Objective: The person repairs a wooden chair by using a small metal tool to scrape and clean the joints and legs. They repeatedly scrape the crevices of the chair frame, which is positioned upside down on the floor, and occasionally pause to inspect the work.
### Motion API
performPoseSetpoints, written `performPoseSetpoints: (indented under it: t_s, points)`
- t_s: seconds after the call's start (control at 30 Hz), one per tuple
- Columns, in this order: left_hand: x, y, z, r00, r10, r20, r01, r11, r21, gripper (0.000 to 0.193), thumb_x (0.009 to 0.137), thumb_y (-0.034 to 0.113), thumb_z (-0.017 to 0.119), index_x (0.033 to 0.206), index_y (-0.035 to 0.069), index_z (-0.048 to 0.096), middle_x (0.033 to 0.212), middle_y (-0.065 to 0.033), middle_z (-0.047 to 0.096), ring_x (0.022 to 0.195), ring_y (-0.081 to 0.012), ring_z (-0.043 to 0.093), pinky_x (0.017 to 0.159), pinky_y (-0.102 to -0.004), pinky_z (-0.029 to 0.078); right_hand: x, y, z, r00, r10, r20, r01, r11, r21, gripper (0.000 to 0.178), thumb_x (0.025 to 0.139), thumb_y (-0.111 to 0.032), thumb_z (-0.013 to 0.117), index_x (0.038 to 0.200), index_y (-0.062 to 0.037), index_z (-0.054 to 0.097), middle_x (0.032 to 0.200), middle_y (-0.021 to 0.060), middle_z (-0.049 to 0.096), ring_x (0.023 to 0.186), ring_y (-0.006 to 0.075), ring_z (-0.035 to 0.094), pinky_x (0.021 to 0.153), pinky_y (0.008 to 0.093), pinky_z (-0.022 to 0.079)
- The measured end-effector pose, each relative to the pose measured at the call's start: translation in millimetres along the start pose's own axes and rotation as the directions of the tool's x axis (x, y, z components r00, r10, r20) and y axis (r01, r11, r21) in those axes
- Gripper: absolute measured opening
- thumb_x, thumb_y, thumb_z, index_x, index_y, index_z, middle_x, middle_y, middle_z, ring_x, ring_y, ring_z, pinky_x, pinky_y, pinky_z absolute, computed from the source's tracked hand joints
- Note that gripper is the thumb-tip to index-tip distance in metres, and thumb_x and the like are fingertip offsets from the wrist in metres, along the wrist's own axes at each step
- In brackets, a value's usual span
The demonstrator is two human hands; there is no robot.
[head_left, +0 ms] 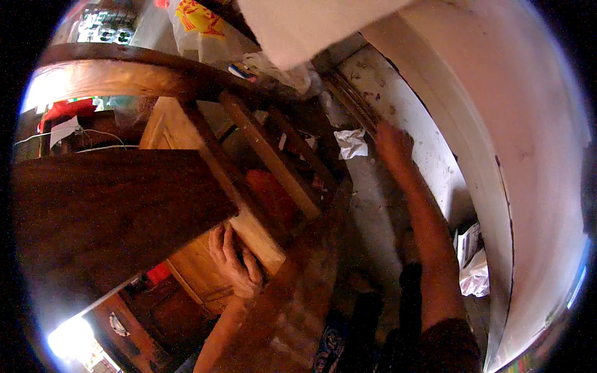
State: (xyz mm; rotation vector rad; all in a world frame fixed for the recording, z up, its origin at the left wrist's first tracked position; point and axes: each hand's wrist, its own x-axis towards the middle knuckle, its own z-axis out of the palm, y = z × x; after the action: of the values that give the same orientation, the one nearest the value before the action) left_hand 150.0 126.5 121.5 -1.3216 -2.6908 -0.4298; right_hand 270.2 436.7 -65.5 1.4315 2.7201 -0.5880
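Observation:
My right hand [393, 144] reaches down at the upper middle, fingers closed round the near end of a long, thin brown stick-like thing [351, 102]. It may be a bundle of thin sticks; the dim light hides its exact kind. Beside that hand, a crumpled white paper [351, 143] lies on the dirty grey floor [373, 214]. My left hand [237, 262] lies against a light wooden panel [198, 273], under a pale wooden edge, with its fingers stretched out and nothing seen in them.
A dark wooden board [112, 211] juts in from the left. Wooden slats [270, 155] and a curved rail [124, 71] stand beyond it. Printed plastic bag [202, 28] sits at the top. A whitish curved surface [522, 124] borders the right, near another bag [475, 275].

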Motion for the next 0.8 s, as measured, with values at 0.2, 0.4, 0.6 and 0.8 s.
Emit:
performPoseSetpoints:
  t_s: [0.2, 0.4, 0.6, 0.8]
  points:
    - [1, 5, -1, 1.0, -0.019, 0.022, 0.02, 1.0, -0.024, 0.04, 0.079, 0.011, 0.043, 0.116, -0.003, 0.044, 0.121, -0.0222, 0.04, 0.114, -0.0392, 0.035, 0.097, -0.0461, 0.026, -12, 19, 45, 0.982, 0.009, -0.188, 0.002, 0.998, 0.061, 0.012, 0.08, -0.013, 0.046, 0.078, -0.0043, 0.055, 0.074, 0.0177, 0.06, 0.066, 0.0363, 0.059, 0.059, 0.0471, 0.046]
    - [0, 5, -2, 0.998, -0.047, 0.049, 0.047, 0.999, -0.01, 0.041, 0.079, 0.011, 0.043, 0.117, -0.004, 0.043, 0.12, -0.0223, 0.04, 0.113, -0.0392, 0.035, 0.097, -0.0461, 0.025, 12, 1, 43, 0.984, 0.011, -0.18, 0.018, 0.987, 0.158, 0.011, 0.079, -0.012, 0.047, 0.078, -0.0037, 0.054, 0.071, 0.0183, 0.06, 0.067, 0.0371, 0.059, 0.059, 0.0471, 0.045]
    - [4, 8, -6, 0.997, -0.032, 0.076, 0.033, 0.999, -0.011, 0.043, 0.079, 0.012, 0.042, 0.119, -0.003, 0.042, 0.121, -0.0226, 0.04, 0.113, -0.0396, 0.035, 0.097, -0.0466, 0.025, 7, -1, 17, 0.998, 0.055, -0.022, -0.056, 0.997, -0.052, 0.011, 0.078, -0.011, 0.048, 0.078, -0.0025, 0.056, 0.072, 0.0191, 0.061, 0.068, 0.0351, 0.06, 0.057, 0.0462, 0.047]
    - [1, 6, -2, 0.998, -0.027, 0.061, 0.029, 0.999, -0.024, 0.042, 0.079, 0.012, 0.042, 0.118, -0.003, 0.042, 0.12, -0.0228, 0.039, 0.112, -0.0403, 0.035, 0.097, -0.0475, 0.024, 72, -11, 69, 0.968, -0.044, -0.249, 0.067, 0.994, 0.086, 0.014, 0.078, -0.013, 0.05, 0.082, -0.0022, 0.057, 0.07, 0.0184, 0.059, 0.065, 0.0361, 0.059, 0.057, 0.0461, 0.047]
